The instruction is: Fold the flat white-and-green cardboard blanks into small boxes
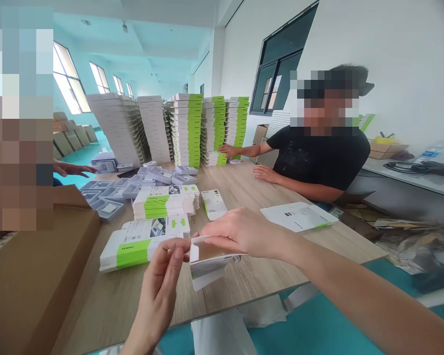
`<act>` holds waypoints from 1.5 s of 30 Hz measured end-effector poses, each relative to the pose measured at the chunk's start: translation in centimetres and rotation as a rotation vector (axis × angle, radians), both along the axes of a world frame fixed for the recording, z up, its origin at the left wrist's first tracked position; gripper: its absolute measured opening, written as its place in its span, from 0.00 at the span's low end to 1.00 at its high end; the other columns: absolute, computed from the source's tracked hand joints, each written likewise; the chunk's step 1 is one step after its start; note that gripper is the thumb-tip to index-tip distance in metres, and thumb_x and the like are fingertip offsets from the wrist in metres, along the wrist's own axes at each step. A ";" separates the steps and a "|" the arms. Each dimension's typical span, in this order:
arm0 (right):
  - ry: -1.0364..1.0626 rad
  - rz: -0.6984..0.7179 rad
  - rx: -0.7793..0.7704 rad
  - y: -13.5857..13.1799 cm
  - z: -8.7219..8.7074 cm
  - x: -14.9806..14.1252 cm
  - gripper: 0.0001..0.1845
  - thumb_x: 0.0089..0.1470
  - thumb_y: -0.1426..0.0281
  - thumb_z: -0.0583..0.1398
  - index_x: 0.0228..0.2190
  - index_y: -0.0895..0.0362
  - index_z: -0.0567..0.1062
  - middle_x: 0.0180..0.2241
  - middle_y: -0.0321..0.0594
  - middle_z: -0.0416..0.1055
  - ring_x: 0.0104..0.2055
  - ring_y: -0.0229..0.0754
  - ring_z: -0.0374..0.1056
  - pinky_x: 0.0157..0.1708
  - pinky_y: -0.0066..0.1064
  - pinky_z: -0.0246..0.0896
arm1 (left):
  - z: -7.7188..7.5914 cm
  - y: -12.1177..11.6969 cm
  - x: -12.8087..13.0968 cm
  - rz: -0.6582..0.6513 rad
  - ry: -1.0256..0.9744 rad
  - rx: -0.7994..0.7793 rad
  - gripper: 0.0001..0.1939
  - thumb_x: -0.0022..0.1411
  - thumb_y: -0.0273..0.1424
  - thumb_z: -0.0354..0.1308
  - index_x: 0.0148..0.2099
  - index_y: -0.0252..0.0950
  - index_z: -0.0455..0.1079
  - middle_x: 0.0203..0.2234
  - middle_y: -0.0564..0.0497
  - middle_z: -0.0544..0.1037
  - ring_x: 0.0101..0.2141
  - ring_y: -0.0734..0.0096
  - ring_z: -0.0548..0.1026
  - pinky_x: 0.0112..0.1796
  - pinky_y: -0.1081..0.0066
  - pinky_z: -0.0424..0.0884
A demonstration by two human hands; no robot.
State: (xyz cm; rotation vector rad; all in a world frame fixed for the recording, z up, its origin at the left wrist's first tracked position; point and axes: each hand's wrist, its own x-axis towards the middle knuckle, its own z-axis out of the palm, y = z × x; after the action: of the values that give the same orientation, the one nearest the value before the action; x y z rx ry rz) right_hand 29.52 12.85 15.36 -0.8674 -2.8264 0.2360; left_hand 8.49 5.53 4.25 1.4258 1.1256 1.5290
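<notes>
My two hands hold a small white carton (pixel 209 264) just above the near edge of the wooden table (pixel 244 197). My left hand (pixel 162 281) pinches the open flap at its left end. My right hand (pixel 240 231) grips the top of the carton from the right, fingers closed on it. The carton's end is open and shows a brown inside. Just beyond it lie flat white-and-green cartons in low stacks (pixel 144 241).
A taller stack of flat cartons (pixel 165 201), grey plastic trays (pixel 107 195) and high stacks of boxes (pixel 187 128) stand farther back. A person in a black shirt (pixel 320 158) sits at the right. Another person's hand (pixel 72 169) reaches in at left. A brown cardboard box (pixel 33 276) stands at near left.
</notes>
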 end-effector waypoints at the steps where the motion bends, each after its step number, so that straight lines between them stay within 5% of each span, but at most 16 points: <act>1: -0.013 -0.003 0.003 0.0 0.1 -0.1 0.12 0.71 0.69 0.57 0.42 0.53 0.82 0.35 0.35 0.84 0.34 0.41 0.75 0.31 0.30 0.52 | 0.2 0.2 0.1 0.014 -0.043 -0.020 0.12 0.72 0.44 0.61 0.48 0.43 0.77 0.39 0.52 0.86 0.39 0.71 0.82 0.41 0.78 0.76; 5: -0.071 0.004 0.020 -0.1 0.2 -0.4 0.11 0.71 0.69 0.58 0.36 0.53 0.80 0.30 0.33 0.80 0.30 0.39 0.70 0.30 0.30 0.49 | 1.5 1.1 0.4 0.094 0.134 0.089 0.10 0.64 0.41 0.69 0.39 0.41 0.79 0.29 0.55 0.85 0.28 0.73 0.80 0.32 0.79 0.73; 9: -0.088 -0.024 0.017 -0.5 0.4 -0.7 0.11 0.71 0.68 0.58 0.35 0.54 0.77 0.29 0.32 0.78 0.29 0.39 0.67 0.30 0.30 0.48 | 1.7 1.5 0.8 0.310 0.433 0.339 0.11 0.72 0.37 0.60 0.39 0.40 0.81 0.23 0.56 0.83 0.22 0.77 0.76 0.28 0.78 0.70; 12: -0.104 -0.038 0.036 -0.7 0.6 -0.8 0.11 0.72 0.67 0.58 0.35 0.53 0.76 0.28 0.32 0.77 0.29 0.39 0.66 0.30 0.30 0.47 | 1.2 1.3 1.0 0.375 0.438 0.326 0.16 0.76 0.38 0.53 0.40 0.39 0.80 0.25 0.54 0.84 0.22 0.76 0.78 0.29 0.78 0.71; 20: -0.132 -0.054 0.019 -0.8 0.8 -0.7 0.09 0.70 0.70 0.58 0.36 0.53 0.76 0.26 0.32 0.74 0.29 0.41 0.66 0.28 0.30 0.44 | 0.7 1.1 0.4 0.255 0.329 0.252 0.11 0.70 0.41 0.63 0.42 0.41 0.81 0.28 0.54 0.86 0.26 0.72 0.80 0.32 0.76 0.72; 24: -0.118 -0.015 0.043 -0.9 0.5 -1.0 0.09 0.71 0.68 0.58 0.38 0.54 0.78 0.27 0.35 0.75 0.30 0.42 0.68 0.30 0.31 0.47 | 0.5 1.7 0.3 0.058 0.172 0.153 0.15 0.71 0.46 0.60 0.41 0.41 0.78 0.28 0.54 0.82 0.27 0.71 0.76 0.31 0.75 0.71; 28: -0.018 -0.058 -0.011 -1.4 0.5 -1.4 0.07 0.69 0.65 0.61 0.45 0.53 0.79 0.31 0.36 0.79 0.36 0.45 0.73 0.34 0.30 0.53 | 1.2 1.0 1.4 -0.138 -0.075 -0.162 0.19 0.69 0.50 0.60 0.51 0.43 0.76 0.47 0.49 0.83 0.48 0.61 0.79 0.50 0.68 0.73; 32: 0.138 -0.179 -0.216 -2.0 0.9 -1.2 0.06 0.65 0.68 0.65 0.44 0.52 0.76 0.38 0.35 0.81 0.38 0.42 0.75 0.35 0.28 0.57 | 2.2 -0.1 1.9 -0.060 -0.098 -0.361 0.24 0.62 0.54 0.64 0.49 0.41 0.81 0.56 0.45 0.81 0.63 0.48 0.71 0.64 0.59 0.62; 36: 0.194 -0.442 -0.389 -2.5 1.2 0.1 0.30 0.56 0.53 0.70 0.53 0.51 0.70 0.42 0.37 0.78 0.34 0.42 0.74 0.30 0.29 0.59 | 2.0 0.2 1.2 -0.116 0.021 -0.225 0.27 0.64 0.57 0.62 0.48 0.39 0.82 0.47 0.45 0.85 0.51 0.52 0.79 0.52 0.65 0.73; 39: 0.285 -0.599 -0.568 -3.7 1.0 1.0 0.22 0.60 0.49 0.65 0.40 0.53 0.71 0.30 0.35 0.76 0.30 0.42 0.73 0.27 0.29 0.58 | 1.7 0.1 1.4 -0.108 0.102 -0.135 0.26 0.71 0.53 0.56 0.51 0.37 0.80 0.41 0.46 0.85 0.41 0.60 0.79 0.45 0.68 0.74; 42: 0.377 -0.676 -0.447 -6.2 0.6 1.6 0.20 0.63 0.54 0.62 0.26 0.52 0.67 0.22 0.32 0.70 0.24 0.38 0.66 0.22 0.28 0.51 | 2.0 -1.4 2.5 -0.032 0.119 -0.129 0.25 0.73 0.52 0.53 0.50 0.37 0.80 0.37 0.47 0.84 0.38 0.60 0.79 0.43 0.68 0.74; 45: 0.424 -0.703 -0.280 -9.2 0.0 2.1 0.19 0.62 0.58 0.60 0.22 0.51 0.64 0.16 0.30 0.64 0.18 0.37 0.57 0.17 0.29 0.45 | 2.4 -3.5 3.7 -0.055 0.108 -0.170 0.24 0.71 0.53 0.56 0.46 0.39 0.83 0.34 0.46 0.84 0.36 0.57 0.80 0.37 0.68 0.76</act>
State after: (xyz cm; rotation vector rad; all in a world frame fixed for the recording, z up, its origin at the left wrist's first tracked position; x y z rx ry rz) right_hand 31.63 3.64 15.39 -1.5784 -1.9847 0.6245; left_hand 12.14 2.02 6.61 1.4241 1.2401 1.2989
